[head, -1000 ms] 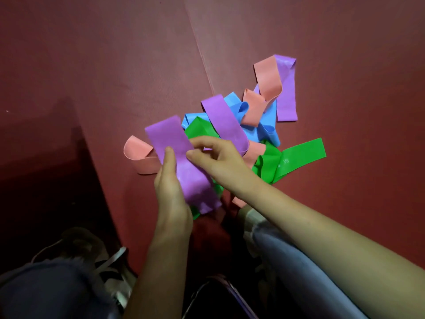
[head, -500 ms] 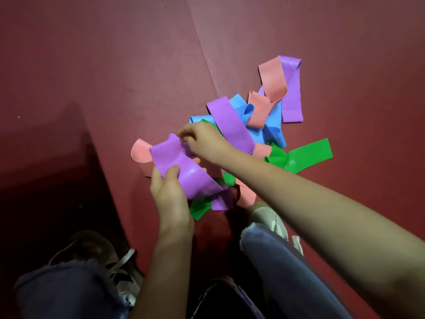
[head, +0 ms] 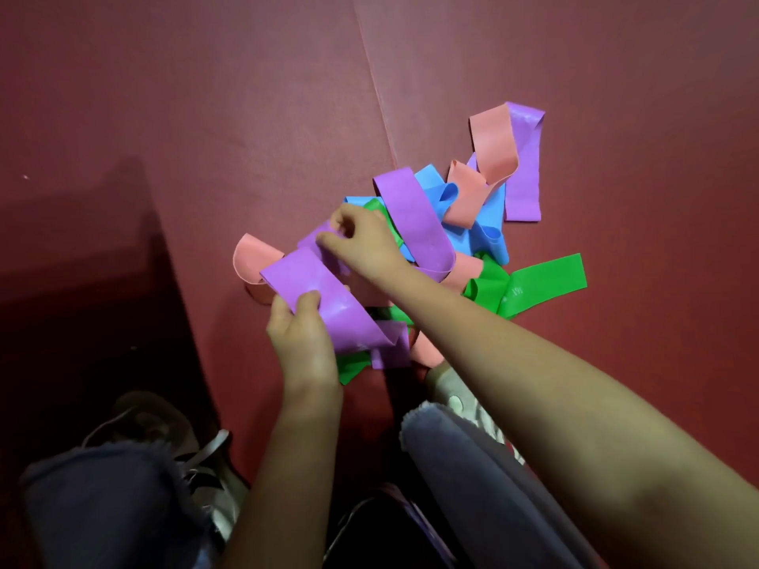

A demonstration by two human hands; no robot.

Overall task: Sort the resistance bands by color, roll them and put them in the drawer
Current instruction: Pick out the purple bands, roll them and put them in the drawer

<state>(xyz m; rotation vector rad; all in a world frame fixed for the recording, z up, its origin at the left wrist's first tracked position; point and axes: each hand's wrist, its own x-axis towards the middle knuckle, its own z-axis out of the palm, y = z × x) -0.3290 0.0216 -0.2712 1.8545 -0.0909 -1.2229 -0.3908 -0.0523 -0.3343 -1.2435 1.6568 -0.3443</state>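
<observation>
Purple band (head: 324, 305): held above the red floor (head: 205, 117), at the near-left edge of the heap. Left hand (head: 302, 342) closed on its near part, thumb on top; right hand (head: 361, 244) pinched on its far end. Heap of bands (head: 451, 240) just beyond: purple, blue, pink, green, overlapping; the right forearm covers part of it. A pink loop (head: 250, 256) lies left of the held band. Shoes and trouser legs at the near edge.
</observation>
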